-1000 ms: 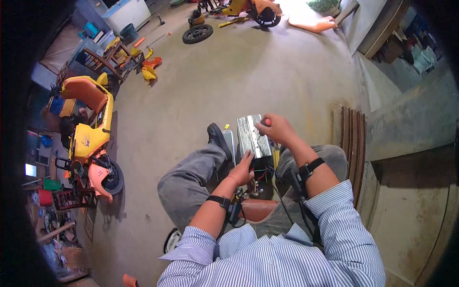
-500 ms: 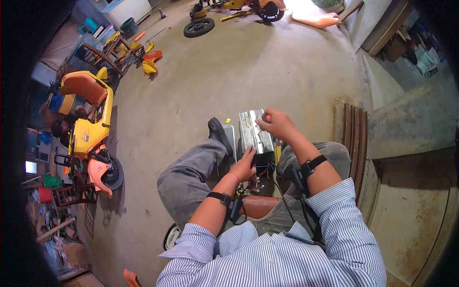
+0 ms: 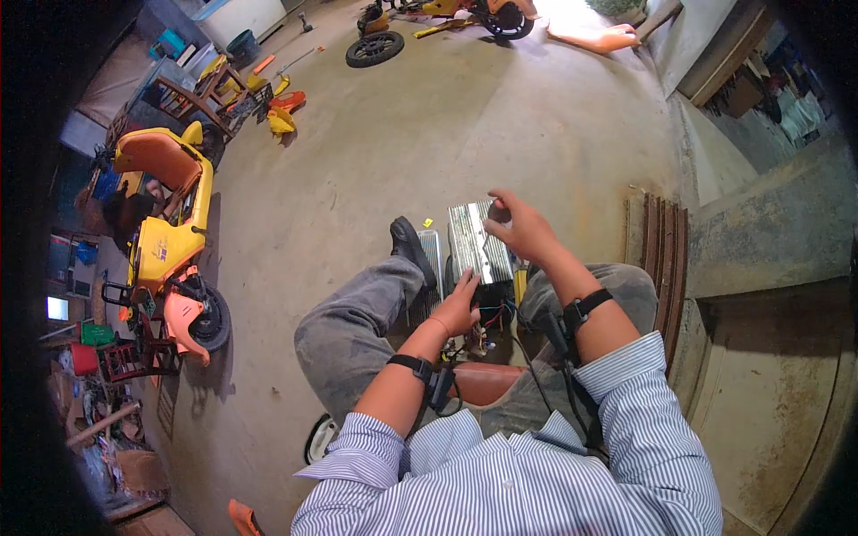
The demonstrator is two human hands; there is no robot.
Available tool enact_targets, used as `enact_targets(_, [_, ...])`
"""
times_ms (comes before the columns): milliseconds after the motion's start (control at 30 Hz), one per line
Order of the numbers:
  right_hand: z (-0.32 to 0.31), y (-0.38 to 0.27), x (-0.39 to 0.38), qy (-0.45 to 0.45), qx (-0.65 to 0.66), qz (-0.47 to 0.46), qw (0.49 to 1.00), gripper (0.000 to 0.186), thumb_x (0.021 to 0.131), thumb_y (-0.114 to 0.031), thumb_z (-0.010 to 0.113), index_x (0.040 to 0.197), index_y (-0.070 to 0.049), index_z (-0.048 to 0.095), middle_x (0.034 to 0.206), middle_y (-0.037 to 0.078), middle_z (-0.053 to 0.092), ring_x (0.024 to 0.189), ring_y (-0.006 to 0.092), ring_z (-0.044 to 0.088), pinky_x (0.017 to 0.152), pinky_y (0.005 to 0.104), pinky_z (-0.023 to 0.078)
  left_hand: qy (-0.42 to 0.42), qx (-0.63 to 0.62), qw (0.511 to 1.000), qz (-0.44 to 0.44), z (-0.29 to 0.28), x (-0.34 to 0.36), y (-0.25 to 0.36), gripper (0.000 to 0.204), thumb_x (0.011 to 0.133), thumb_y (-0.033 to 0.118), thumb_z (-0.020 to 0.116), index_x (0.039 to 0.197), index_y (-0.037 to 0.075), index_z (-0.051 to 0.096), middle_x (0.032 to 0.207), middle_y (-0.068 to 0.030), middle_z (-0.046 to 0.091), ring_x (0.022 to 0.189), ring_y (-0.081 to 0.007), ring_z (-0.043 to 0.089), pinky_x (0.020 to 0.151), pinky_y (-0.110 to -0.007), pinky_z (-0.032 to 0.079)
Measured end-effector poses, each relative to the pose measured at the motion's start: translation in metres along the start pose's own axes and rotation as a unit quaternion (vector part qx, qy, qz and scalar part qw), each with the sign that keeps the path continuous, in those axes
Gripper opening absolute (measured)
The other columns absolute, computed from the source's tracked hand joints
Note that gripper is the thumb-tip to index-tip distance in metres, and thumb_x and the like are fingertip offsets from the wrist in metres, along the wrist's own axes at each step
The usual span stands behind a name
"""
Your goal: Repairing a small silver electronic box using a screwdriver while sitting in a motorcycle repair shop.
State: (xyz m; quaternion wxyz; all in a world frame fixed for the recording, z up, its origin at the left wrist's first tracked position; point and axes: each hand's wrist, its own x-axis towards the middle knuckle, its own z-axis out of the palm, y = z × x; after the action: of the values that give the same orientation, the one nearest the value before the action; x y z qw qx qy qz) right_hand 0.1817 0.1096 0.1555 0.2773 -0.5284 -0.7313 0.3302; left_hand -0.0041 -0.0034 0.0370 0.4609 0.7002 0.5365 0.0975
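Note:
A silver finned metal box [image 3: 469,232] sits between my legs over colored wires and connectors [image 3: 474,330]. My left hand [image 3: 456,308] holds its lower left edge, fingertips on the top. My right hand [image 3: 523,228] is at the upper right of the box, thumb and bent fingers around a small dark and red tool [image 3: 500,213], probably a screwdriver, whose tip is hidden. A second finned metal piece [image 3: 429,246] stands left of the box, beside my shoe.
A yellow-orange scooter [image 3: 165,246] stands at left, a partly dismantled one [image 3: 429,13] farther back. A loose wheel [image 3: 374,49] and colored body panels [image 3: 281,116] lie on the floor. Rusty steel channels [image 3: 666,250] lie by the right wall.
My right hand has shifted slightly up and right, its index finger lifted and its grip on the tool looser. My left hand and the metal box have edged slightly upward in view.

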Motion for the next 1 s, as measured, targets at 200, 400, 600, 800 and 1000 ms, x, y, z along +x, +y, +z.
enact_targets(200, [0.009,0.012,0.006,0.029,-0.015,-0.063,0.997,0.044,0.085,-0.020,0.067,0.126,-0.009,0.053,0.100,0.014,0.065,0.094,0.0291,0.064,0.085,0.0377,0.049,0.000,0.001,1.000,0.009,0.000,0.003,0.000,0.076,0.082,0.009,0.062,0.147,0.002,0.024,0.156,-0.0229,0.010,0.141,-0.0393,0.025,0.112,-0.038,0.031])
enact_targets(400, [0.011,0.015,0.007,0.005,0.025,-0.004,1.000,0.047,0.083,-0.026,0.070,0.124,-0.011,0.053,0.103,0.016,0.065,0.096,0.0349,0.063,0.083,0.0418,0.050,-0.016,-0.010,1.000,-0.011,-0.003,0.002,0.007,0.077,0.081,0.008,0.061,0.148,0.004,0.023,0.157,-0.0224,0.010,0.141,-0.0384,0.025,0.112,-0.038,0.030])
enact_targets(600, [0.011,0.012,0.008,0.047,-0.013,-0.021,0.999,0.044,0.081,-0.028,0.072,0.119,-0.012,0.056,0.101,0.015,0.065,0.094,0.0349,0.063,0.079,0.0422,0.050,-0.013,-0.004,1.000,-0.008,-0.001,0.002,0.004,0.079,0.081,0.007,0.061,0.149,0.004,0.021,0.157,-0.0215,0.008,0.141,-0.0380,0.024,0.112,-0.037,0.030])
enact_targets(800, [0.012,0.010,0.012,0.039,0.004,-0.058,0.998,0.043,0.082,-0.013,0.068,0.123,-0.012,0.055,0.105,0.016,0.063,0.099,0.0348,0.061,0.083,0.0420,0.049,-0.008,-0.007,1.000,0.004,0.000,0.001,0.000,0.080,0.081,0.007,0.062,0.149,0.005,0.020,0.157,-0.0207,0.008,0.141,-0.0381,0.024,0.112,-0.038,0.030])
enact_targets(1000, [0.012,0.012,0.013,-0.023,0.031,-0.064,0.997,0.043,0.085,-0.004,0.059,0.127,-0.012,0.052,0.114,0.020,0.060,0.103,0.0363,0.060,0.088,0.0421,0.048,-0.011,-0.007,1.000,0.004,-0.001,0.001,0.005,0.082,0.081,0.009,0.063,0.150,0.006,0.018,0.157,-0.0202,0.008,0.141,-0.0387,0.025,0.112,-0.039,0.031])
